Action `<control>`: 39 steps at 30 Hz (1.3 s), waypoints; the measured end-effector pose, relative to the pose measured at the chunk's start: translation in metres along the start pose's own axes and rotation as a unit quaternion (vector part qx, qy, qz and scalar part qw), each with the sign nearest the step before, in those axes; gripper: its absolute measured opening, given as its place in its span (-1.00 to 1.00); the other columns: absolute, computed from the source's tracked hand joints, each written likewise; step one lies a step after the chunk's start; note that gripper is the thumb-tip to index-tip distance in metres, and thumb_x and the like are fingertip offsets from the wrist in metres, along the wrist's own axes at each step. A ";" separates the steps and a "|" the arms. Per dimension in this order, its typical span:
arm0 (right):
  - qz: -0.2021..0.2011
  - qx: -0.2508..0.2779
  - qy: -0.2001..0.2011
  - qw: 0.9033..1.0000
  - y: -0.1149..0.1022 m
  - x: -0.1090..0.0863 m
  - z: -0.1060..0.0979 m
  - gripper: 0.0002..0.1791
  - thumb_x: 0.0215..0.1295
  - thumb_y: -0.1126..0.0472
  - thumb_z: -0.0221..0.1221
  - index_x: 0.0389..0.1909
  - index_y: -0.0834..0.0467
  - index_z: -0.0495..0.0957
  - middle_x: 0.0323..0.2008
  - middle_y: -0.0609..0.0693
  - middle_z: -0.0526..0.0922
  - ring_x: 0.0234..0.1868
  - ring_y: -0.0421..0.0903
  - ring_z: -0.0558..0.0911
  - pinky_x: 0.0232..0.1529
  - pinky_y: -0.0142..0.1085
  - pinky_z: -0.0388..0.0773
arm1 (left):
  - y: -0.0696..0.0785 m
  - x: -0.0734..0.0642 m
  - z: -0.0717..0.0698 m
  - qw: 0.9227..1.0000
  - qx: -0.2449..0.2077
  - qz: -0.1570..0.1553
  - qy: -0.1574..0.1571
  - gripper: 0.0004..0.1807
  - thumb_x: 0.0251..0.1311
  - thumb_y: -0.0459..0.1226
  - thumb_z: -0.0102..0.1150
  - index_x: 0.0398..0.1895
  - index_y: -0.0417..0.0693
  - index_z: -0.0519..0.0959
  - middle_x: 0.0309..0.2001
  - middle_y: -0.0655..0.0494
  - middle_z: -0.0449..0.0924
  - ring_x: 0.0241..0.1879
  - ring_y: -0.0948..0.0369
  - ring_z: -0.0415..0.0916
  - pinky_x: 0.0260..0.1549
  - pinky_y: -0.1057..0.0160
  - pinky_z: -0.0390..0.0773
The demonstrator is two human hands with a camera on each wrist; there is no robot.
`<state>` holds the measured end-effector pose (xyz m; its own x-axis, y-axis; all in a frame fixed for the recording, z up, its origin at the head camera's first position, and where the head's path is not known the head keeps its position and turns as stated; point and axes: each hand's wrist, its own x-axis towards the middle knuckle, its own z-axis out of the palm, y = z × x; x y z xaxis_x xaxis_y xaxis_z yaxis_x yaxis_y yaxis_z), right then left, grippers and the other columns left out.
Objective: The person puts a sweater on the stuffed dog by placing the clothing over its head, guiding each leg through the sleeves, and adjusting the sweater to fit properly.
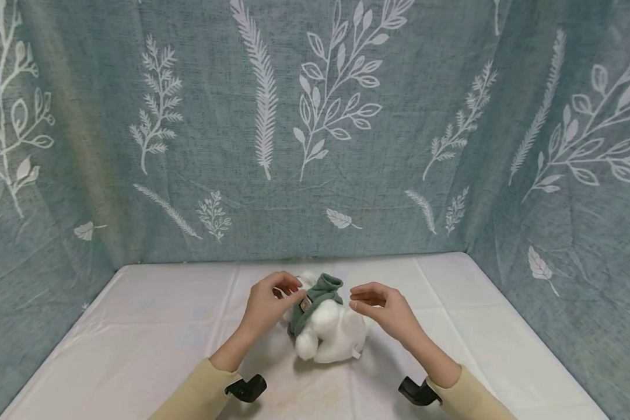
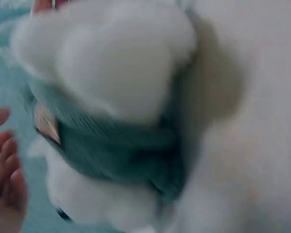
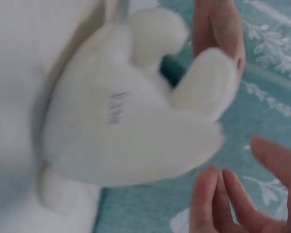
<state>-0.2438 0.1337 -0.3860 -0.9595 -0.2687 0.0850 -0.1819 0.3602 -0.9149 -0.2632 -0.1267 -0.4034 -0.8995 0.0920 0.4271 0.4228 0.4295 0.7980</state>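
A white plush toy (image 1: 341, 335) in a green knitted sweater (image 1: 304, 318) lies on the table, its bottom and stubby legs turned toward me. My left hand (image 1: 270, 300) hovers at the sweater's left side, its fingers loosely bent and holding nothing. In the left wrist view, a gap shows between those fingers (image 2: 9, 158) and the toy; a small patch (image 2: 47, 124) sits on the sweater. On the other side, my right hand (image 1: 383, 306) is held in the air with thumb and fingers parted. The right wrist view shows a printed tag (image 3: 115, 108) on the white fabric.
A white cloth covers the table (image 1: 152, 350). Grey-green curtains (image 1: 199, 146) with white leaf prints hang behind it and along both sides. Black wrist mounts (image 1: 248, 388) stick out from under both sleeves.
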 end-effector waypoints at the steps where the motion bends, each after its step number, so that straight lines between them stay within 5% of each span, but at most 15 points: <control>1: 0.007 0.019 -0.006 1.000 -0.003 -0.001 -0.001 -0.60 0.18 0.01 0.29 -0.03 0.14 0.60 -0.13 0.04 0.69 -0.13 -0.08 0.67 -0.15 -0.25 0.62 | 0.004 -0.001 0.002 1.000 -0.001 0.006 -0.028 -0.88 0.05 -0.18 0.38 -0.34 0.06 0.66 -0.41 0.19 0.61 -0.40 0.26 0.53 -0.40 0.33 0.51; 4: 0.050 0.074 -0.057 0.994 -0.007 -0.005 -0.001 -0.58 0.23 0.04 0.25 -0.05 0.28 0.59 -0.23 0.07 0.72 -0.26 -0.12 0.70 -0.21 -0.27 0.65 | 0.009 -0.004 0.007 0.996 0.008 -0.003 -0.089 -0.92 0.05 -0.17 0.37 -0.39 0.12 0.66 -0.45 0.25 0.60 -0.45 0.33 0.51 -0.43 0.36 0.52; 8: 0.087 0.106 -0.111 0.984 -0.007 -0.006 0.001 -0.57 0.24 0.07 0.24 -0.08 0.36 0.59 -0.27 0.10 0.73 -0.26 -0.10 0.72 -0.16 -0.26 0.65 | 0.009 -0.006 0.013 0.995 0.018 -0.016 -0.100 -0.94 0.06 -0.24 0.35 -0.41 0.03 0.66 -0.46 0.22 0.59 -0.46 0.31 0.50 -0.45 0.36 0.51; 12: 0.085 0.123 -0.115 0.982 -0.006 -0.003 0.005 -0.58 0.24 0.11 0.24 -0.06 0.39 0.59 -0.26 0.14 0.73 -0.22 -0.06 0.73 -0.12 -0.24 0.64 | 0.010 -0.006 0.012 0.993 0.000 -0.018 -0.115 -0.97 0.10 -0.28 0.30 -0.41 -0.04 0.66 -0.46 0.18 0.59 -0.46 0.28 0.49 -0.46 0.35 0.51; 16: 0.087 0.141 -0.118 0.979 -0.005 -0.001 0.006 -0.57 0.22 0.15 0.26 -0.02 0.40 0.56 -0.22 0.17 0.72 -0.18 -0.07 0.72 -0.07 -0.24 0.62 | 0.011 -0.007 0.007 0.988 -0.067 -0.019 -0.140 -0.94 0.13 -0.27 0.29 -0.37 -0.07 0.66 -0.42 0.11 0.60 -0.43 0.27 0.48 -0.42 0.33 0.52; 19: 0.089 0.163 -0.121 0.975 -0.004 -0.001 0.006 -0.55 0.24 0.19 0.24 0.04 0.43 0.52 -0.17 0.17 0.71 -0.15 -0.08 0.72 -0.03 -0.25 0.60 | 0.013 -0.010 0.004 0.979 -0.110 0.014 -0.171 -0.92 0.14 -0.28 0.29 -0.35 -0.09 0.64 -0.38 0.05 0.59 -0.41 0.27 0.49 -0.39 0.31 0.54; 24: 0.091 0.179 -0.119 0.972 -0.002 0.001 0.007 -0.55 0.25 0.24 0.22 0.07 0.46 0.49 -0.17 0.19 0.70 -0.17 -0.08 0.72 -0.04 -0.27 0.60 | 0.015 -0.017 0.004 0.964 -0.091 0.090 -0.232 -0.93 0.14 -0.24 0.30 -0.37 -0.04 0.67 -0.39 0.06 0.56 -0.43 0.34 0.45 -0.43 0.29 0.53; 30: 0.092 0.087 -0.084 0.988 -0.002 0.013 0.011 -0.58 0.22 0.05 0.26 -0.16 0.38 0.64 -0.37 0.17 0.73 -0.36 -0.07 0.74 -0.26 -0.25 0.67 | 0.018 -0.018 0.007 0.970 -0.059 0.099 -0.216 -0.94 0.08 -0.20 0.35 -0.42 0.04 0.69 -0.43 0.13 0.52 -0.48 0.34 0.39 -0.49 0.32 0.47; 34: 0.084 -0.005 -0.057 0.995 -0.005 0.023 0.018 -0.54 0.12 -0.12 0.30 -0.40 0.26 0.70 -0.55 0.08 0.71 -0.52 -0.09 0.72 -0.41 -0.23 0.67 | 0.014 -0.019 0.010 0.966 -0.062 0.081 -0.236 -0.93 0.07 -0.18 0.35 -0.43 0.06 0.70 -0.42 0.13 0.50 -0.48 0.32 0.39 -0.47 0.33 0.48; 39: 0.074 -0.067 -0.035 0.994 -0.008 0.025 0.025 -0.70 0.14 0.03 0.32 -0.48 0.22 0.70 -0.63 0.04 0.68 -0.59 -0.11 0.69 -0.47 -0.22 0.66 | 0.008 -0.019 0.009 0.964 -0.062 0.059 -0.252 -0.92 0.12 -0.12 0.31 -0.35 0.14 0.69 -0.37 0.19 0.54 -0.44 0.29 0.41 -0.41 0.32 0.49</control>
<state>-0.2612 0.1011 -0.3863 -0.9615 -0.2630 -0.0791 -0.0706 0.5152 -0.8541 -0.2435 -0.1165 -0.4091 -0.7701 0.5720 0.2823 0.5075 0.2813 0.8144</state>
